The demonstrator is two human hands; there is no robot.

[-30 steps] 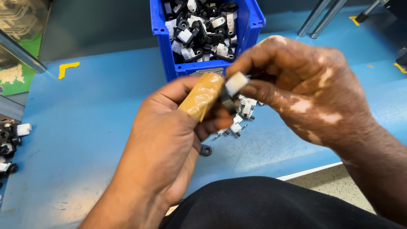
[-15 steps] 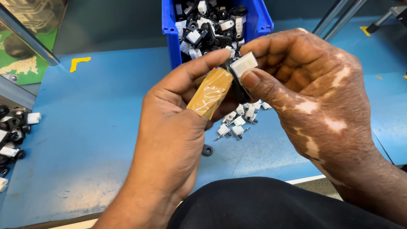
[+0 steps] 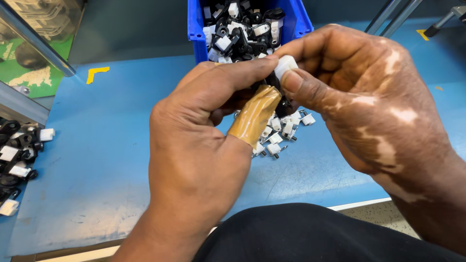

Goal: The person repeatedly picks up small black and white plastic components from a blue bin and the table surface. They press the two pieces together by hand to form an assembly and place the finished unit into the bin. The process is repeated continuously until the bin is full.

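Observation:
Both hands meet over a blue table [image 3: 97, 145]. My left hand [image 3: 204, 145], its thumb wrapped in tan tape, and my right hand [image 3: 359, 97] pinch together a small white and black clip part [image 3: 284, 68] between thumbs and forefingers. The black portion of the part is mostly hidden by the fingers. Under the hands lies a small pile of white clips [image 3: 284, 128] with metal pins.
A blue bin [image 3: 199, 29] full of black and white clip parts stands at the back, just beyond the hands. More such parts [image 3: 17, 150] lie in a heap at the left edge. A metal rail and green surface are at far left. Dark clothing fills the bottom.
Both hands have risen slightly toward the bin, and the right thumb has shifted onto the white end of the part. The left forefinger now reaches over the part.

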